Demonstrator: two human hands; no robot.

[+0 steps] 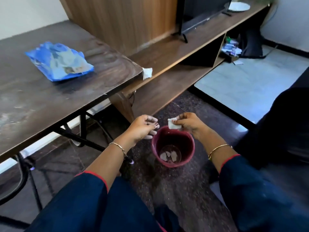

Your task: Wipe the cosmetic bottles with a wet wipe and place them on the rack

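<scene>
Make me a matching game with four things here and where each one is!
Things:
1. pack
2. bin
3. TV
4. scraps

Places:
A. on the floor
B. in the bin
C. on the table
D. on the long shelf

Pairs: 1-C, 2-A, 3-D, 4-B

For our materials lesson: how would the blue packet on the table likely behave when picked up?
The blue packet looks crumpled and half-flat, so probably floppy and light. Its glossy film may be slippery. Lying flat on the table, it seems unlikely to roll.
</scene>
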